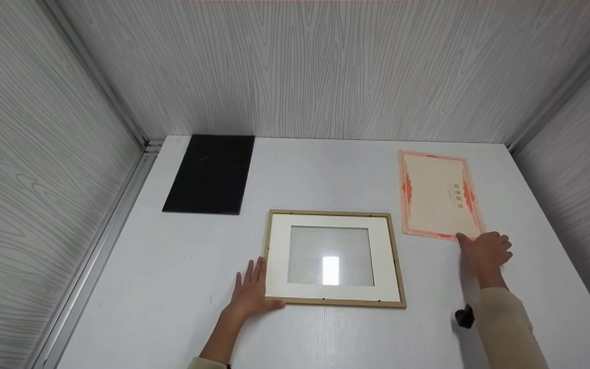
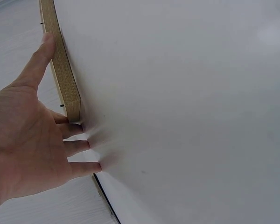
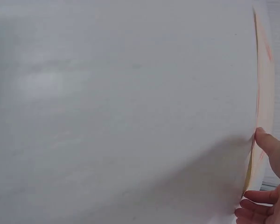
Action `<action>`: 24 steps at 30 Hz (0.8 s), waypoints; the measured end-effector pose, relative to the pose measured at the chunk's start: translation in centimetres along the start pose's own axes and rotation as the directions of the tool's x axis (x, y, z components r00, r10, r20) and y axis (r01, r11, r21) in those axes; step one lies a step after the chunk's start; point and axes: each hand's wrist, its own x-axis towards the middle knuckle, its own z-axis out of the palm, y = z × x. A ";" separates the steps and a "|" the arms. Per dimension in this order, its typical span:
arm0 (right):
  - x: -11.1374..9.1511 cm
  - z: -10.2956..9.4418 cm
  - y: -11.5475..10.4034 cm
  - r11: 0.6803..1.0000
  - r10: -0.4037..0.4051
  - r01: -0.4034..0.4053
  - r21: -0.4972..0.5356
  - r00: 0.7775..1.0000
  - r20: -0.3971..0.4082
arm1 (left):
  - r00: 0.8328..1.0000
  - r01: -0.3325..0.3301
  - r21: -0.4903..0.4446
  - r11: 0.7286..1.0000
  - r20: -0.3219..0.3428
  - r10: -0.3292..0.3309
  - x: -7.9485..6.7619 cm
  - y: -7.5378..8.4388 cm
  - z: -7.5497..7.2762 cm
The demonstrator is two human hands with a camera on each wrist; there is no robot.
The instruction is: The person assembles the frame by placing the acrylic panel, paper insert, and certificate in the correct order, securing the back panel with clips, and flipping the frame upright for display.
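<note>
A wooden picture frame lies flat, with a white mat around a clear pane that mirrors a bright light. My left hand is at its near left corner, the thumb along the near side and the straight fingers against the left side. In the left wrist view those fingertips touch the tabletop. A cream certificate with an orange-red border lies to the right, its lettering turned sideways. My right hand is at its near right corner, thumb touching the near edge, fingers spread beyond the corner.
At the back left of the white table lies a black rectangular board. Grey wood-grain panels wall the table in at the back and both sides. A small black object shows beside the right sleeve.
</note>
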 end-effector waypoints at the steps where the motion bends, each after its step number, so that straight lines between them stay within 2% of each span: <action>1: 0.0 -0.2 0.0 1.000 0.017 -0.017 0.026 1.000 0.011 | 1.000 0.000 0.003 1.000 0.000 0.000 0.0 0.0 0.0; 5: -0.2 -0.9 -0.2 0.986 0.077 -0.086 0.143 0.995 0.070 | 1.000 -0.002 0.000 1.000 0.004 0.002 0.0 0.1 -0.1; 12: -0.4 -1.8 -0.1 0.960 0.092 -0.127 0.249 0.985 0.146 | 1.000 -0.008 0.004 1.000 -0.006 0.008 -0.1 0.1 0.0; 15: -0.3 -2.1 0.2 0.926 0.101 -0.157 0.343 0.980 0.174 | 1.000 -0.013 0.003 1.000 -0.010 0.013 -0.1 0.0 0.0; 18: -0.2 -2.3 0.5 0.879 0.097 -0.159 0.449 0.983 0.159 | 1.000 -0.010 -0.006 1.000 -0.009 0.010 -0.1 0.0 0.0; 24: -0.1 -2.6 1.3 0.824 0.023 -0.076 0.562 0.995 0.100 | 1.000 -0.006 -0.018 1.000 -0.016 0.005 0.0 -0.1 0.1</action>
